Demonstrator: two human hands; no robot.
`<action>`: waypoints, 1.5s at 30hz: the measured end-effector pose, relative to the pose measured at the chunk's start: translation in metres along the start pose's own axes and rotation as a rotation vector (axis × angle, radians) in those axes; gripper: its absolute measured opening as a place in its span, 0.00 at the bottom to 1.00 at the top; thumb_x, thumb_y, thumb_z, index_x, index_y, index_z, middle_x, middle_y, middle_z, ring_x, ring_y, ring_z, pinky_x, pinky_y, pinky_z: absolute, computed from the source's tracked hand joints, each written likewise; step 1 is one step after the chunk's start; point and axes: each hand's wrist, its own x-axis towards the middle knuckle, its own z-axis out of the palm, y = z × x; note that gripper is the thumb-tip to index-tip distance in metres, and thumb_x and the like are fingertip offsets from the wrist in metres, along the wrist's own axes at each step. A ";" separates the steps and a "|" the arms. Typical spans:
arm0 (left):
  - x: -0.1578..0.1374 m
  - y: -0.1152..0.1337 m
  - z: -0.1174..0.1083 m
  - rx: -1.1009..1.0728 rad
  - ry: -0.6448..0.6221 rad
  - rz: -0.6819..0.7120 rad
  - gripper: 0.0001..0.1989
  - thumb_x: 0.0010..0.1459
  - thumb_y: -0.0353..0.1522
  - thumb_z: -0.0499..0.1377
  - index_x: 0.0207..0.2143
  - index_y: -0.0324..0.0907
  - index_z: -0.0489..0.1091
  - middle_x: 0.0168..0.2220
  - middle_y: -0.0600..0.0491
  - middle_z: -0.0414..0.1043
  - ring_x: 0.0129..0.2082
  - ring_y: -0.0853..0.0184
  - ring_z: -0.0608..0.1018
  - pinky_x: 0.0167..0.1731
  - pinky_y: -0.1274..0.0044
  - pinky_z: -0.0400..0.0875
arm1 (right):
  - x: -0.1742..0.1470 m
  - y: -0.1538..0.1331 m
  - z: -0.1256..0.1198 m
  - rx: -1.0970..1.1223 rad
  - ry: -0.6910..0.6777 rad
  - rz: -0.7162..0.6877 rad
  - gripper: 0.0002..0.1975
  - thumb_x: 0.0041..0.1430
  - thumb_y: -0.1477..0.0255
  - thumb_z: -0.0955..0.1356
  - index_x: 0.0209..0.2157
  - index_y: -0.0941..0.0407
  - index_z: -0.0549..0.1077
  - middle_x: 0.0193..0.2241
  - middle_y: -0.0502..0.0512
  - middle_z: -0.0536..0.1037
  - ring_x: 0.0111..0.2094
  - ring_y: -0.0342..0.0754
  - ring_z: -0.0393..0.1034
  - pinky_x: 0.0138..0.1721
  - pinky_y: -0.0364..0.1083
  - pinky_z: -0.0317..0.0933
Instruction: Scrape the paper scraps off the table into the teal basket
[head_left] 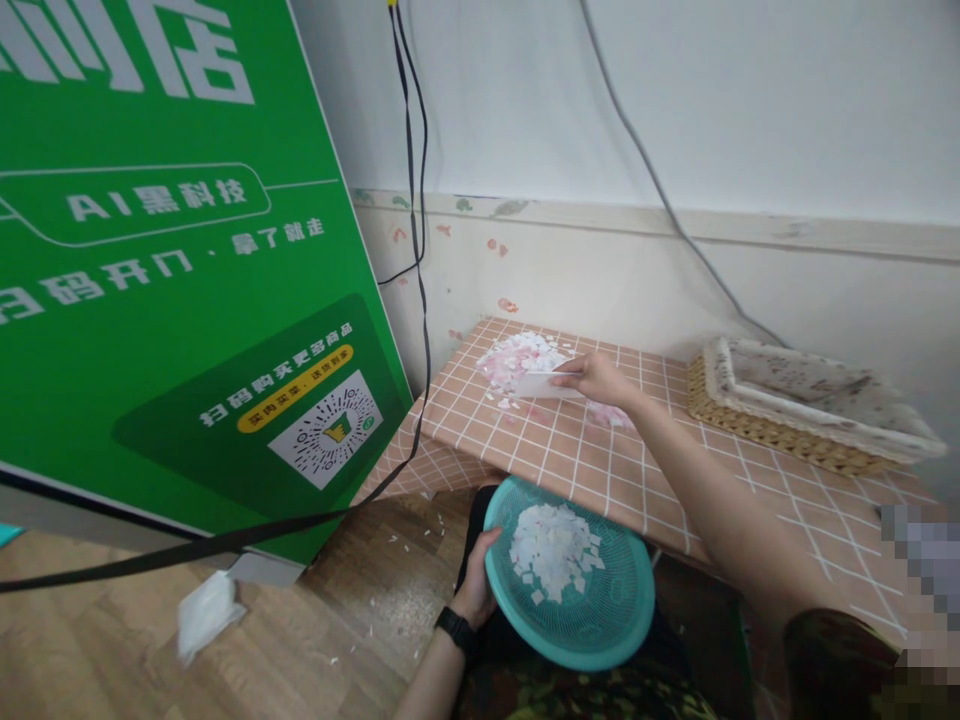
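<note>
My left hand [480, 578] grips the left rim of a teal plastic basket [619, 610], which rests at my lap below the table edge. Inside the basket lies a heap of small white paper pieces [553, 550]. Over the table, my right hand [596, 380] pinches a flat white card [541, 384] between thumb and fingers. The card stands on edge against a pile of white and pinkish paper scraps [517, 358] on the checked cloth. A few pink bits [609, 415] lie under and beside my right wrist.
A brown checked tablecloth [660, 470] covers the table. At the right stands a lined wicker basket [795, 420]. A green cabinet [187, 300] fills the left, with a black strap [300, 522] crossing in front. Scraps and a white packet [208, 612] lie on the floor.
</note>
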 end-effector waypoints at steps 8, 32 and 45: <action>0.001 -0.001 -0.001 -0.003 -0.006 -0.008 0.16 0.52 0.39 0.60 0.34 0.33 0.75 0.28 0.45 0.79 0.33 0.57 0.79 0.41 0.68 0.70 | 0.009 -0.004 0.008 -0.028 -0.040 -0.063 0.12 0.56 0.67 0.67 0.36 0.57 0.80 0.30 0.53 0.80 0.31 0.46 0.71 0.33 0.44 0.61; 0.005 -0.004 -0.006 -0.032 -0.018 -0.047 0.20 0.52 0.39 0.60 0.40 0.31 0.75 0.31 0.41 0.80 0.37 0.54 0.79 0.43 0.67 0.69 | -0.004 -0.013 -0.032 -0.127 -0.228 -0.110 0.10 0.54 0.66 0.68 0.35 0.55 0.80 0.29 0.52 0.80 0.30 0.46 0.71 0.33 0.43 0.60; 0.004 -0.003 -0.006 -0.019 -0.058 -0.028 0.20 0.54 0.39 0.59 0.40 0.31 0.75 0.34 0.41 0.80 0.37 0.56 0.79 0.43 0.68 0.69 | -0.003 -0.018 -0.020 -0.086 -0.235 -0.085 0.10 0.54 0.69 0.69 0.37 0.54 0.80 0.31 0.51 0.81 0.32 0.46 0.72 0.35 0.44 0.62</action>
